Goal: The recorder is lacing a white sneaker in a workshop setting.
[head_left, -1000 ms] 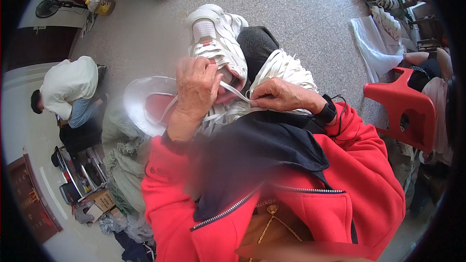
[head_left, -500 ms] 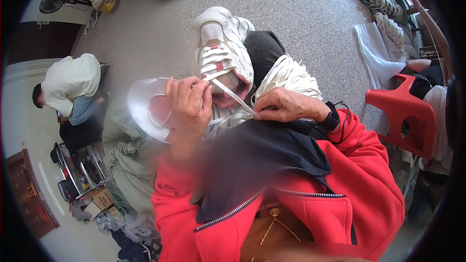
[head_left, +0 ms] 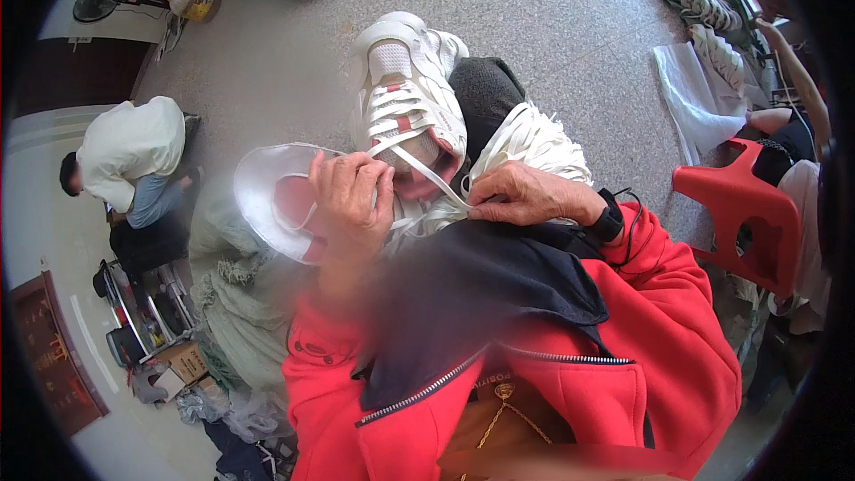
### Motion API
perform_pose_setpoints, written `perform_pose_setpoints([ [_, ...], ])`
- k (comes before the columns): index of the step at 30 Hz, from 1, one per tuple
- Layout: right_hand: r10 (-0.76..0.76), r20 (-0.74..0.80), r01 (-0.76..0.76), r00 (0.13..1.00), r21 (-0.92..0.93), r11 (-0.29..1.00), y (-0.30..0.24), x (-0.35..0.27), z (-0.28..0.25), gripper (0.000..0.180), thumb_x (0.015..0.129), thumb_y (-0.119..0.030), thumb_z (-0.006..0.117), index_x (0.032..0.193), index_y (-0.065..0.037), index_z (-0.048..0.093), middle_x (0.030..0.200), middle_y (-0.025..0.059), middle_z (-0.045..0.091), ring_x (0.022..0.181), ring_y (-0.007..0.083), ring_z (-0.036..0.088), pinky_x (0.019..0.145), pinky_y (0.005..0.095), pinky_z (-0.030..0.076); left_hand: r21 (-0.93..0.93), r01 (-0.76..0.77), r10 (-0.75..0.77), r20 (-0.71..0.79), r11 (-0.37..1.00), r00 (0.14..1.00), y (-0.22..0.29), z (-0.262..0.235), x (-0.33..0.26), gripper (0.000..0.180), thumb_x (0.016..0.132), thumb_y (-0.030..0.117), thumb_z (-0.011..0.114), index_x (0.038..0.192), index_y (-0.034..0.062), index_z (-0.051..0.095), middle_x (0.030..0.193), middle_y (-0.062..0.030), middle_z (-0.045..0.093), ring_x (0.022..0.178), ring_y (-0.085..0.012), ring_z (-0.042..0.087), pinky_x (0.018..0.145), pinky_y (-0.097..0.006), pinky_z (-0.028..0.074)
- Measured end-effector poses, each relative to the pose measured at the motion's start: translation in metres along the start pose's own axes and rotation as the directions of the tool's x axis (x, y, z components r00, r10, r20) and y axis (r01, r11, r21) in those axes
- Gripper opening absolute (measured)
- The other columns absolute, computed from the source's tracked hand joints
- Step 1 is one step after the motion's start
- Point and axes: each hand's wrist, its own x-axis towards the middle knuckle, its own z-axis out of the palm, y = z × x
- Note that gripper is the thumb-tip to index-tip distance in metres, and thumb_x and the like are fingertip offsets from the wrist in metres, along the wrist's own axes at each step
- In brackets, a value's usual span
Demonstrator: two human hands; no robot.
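White lace (head_left: 433, 177) slants from shoe (head_left: 390, 58); right fingers (head_left: 490, 184) pinching it; left fingers (head_left: 341, 176) curled, grip unclear.

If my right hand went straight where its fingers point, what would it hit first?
Your right hand points left, so it would probably meet the loose white laces by the shoe first, then your left hand. Depth is unclear; it might pass above the laces.
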Motion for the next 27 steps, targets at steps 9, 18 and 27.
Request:
perform_pose_setpoints([
  [9, 0.016, 0.002, -0.016, 1.000, -0.008, 1.000, 0.0038, 0.0006, 0.0015, 0.021, 0.093, -0.018, 0.062, 0.090, 0.003, 0.064, 0.079, 0.0139, 0.062, 0.072, 0.0285, 0.060, 0.066, 0.0377, 0.047, -0.020, 0.010, -0.009, 0.025, 1.000, 1.000, 0.0005, 0.0008, 0.0017, 0.015, 0.079, 0.009, 0.072, 0.091, 0.0109, 0.063, 0.093, -0.0037, 0.061, 0.091, -0.0246, 0.058, 0.101, -0.053, 0.037],
  [18, -0.007, 0.007, 0.007, 1.000, 0.000, 1.000, 0.0016, 0.0015, 0.0027, 0.021, 0.093, -0.018, 0.062, 0.089, 0.003, 0.063, 0.078, 0.0151, 0.060, 0.072, 0.0302, 0.059, 0.065, 0.0387, 0.046, 0.003, 0.010, -0.010, 0.031, 1.000, 0.999, -0.0005, 0.0005, 0.0013, 0.015, 0.079, 0.010, 0.072, 0.093, 0.0100, 0.064, 0.094, -0.0045, 0.061, 0.091, -0.0248, 0.059, 0.101, -0.054, 0.037],
  [27, 0.010, 0.046, -0.008, 0.999, -0.041, 0.999, 0.0050, 0.0040, 0.0029, 0.020, 0.092, -0.017, 0.063, 0.090, 0.003, 0.064, 0.079, 0.0147, 0.061, 0.074, 0.0311, 0.060, 0.067, 0.0392, 0.046, 0.033, 0.082, -0.084, 0.048, 0.996, 0.995, -0.0077, 0.0035, 0.0084, 0.033, 0.080, 0.011, 0.070, 0.112, 0.0074, 0.061, 0.107, -0.0090, 0.060, 0.103, -0.0274, 0.058, 0.102, -0.053, 0.036],
])
